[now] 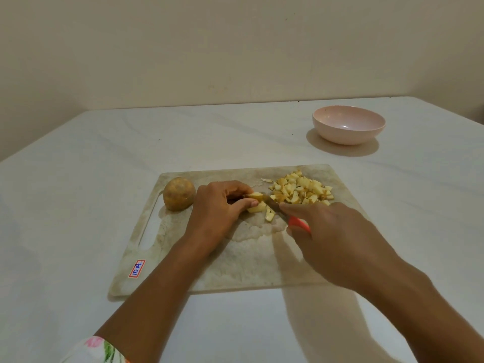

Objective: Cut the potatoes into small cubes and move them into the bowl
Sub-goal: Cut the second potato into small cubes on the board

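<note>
i see my left hand (218,205) pinching the potato piece (256,197); my right hand (330,231) grips the knife (299,223) across it. the bowl (348,136) sits near the table's far right corner.

- The worktop (78,179) is white with faint grey streaks and a few tiny dark specks, and it fills the lower two thirds of the frame.
- A plain beige wall (235,48) takes up the upper part of the frame. It meets the far edge of the worktop and turns a corner at the upper right.
- A pale, mottled, stained cutting board (235,271) lies flat on the worktop at the centre of the frame.
- A long slot handle (150,226) is cut through the board near its left edge.
- A damp patch (251,229) darkens the middle of the board.
- A white sticker (137,269) with a red border and blue handwriting sits on the board's lower left corner.
</note>
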